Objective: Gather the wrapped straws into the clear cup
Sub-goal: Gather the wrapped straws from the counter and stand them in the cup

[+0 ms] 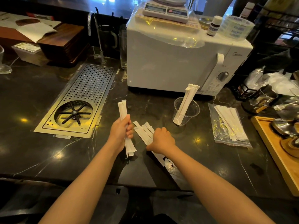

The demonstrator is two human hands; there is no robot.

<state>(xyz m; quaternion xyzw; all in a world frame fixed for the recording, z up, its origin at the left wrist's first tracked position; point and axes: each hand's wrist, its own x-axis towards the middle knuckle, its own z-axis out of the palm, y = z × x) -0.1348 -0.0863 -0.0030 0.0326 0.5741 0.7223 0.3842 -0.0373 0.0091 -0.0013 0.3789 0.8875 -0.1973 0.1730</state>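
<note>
The left hand (120, 129) is closed around a bundle of wrapped straws (123, 113), held nearly upright above the dark counter (40, 151). Just beside it, the right hand (161, 139) is curled into a fist over a loose pile of straws (143, 130) lying on the counter. Further right the clear cup (186, 111) stands with a few straws leaning in it, in front of the white microwave (169, 62). A plastic bag of straws (229, 125) lies beyond.
</note>
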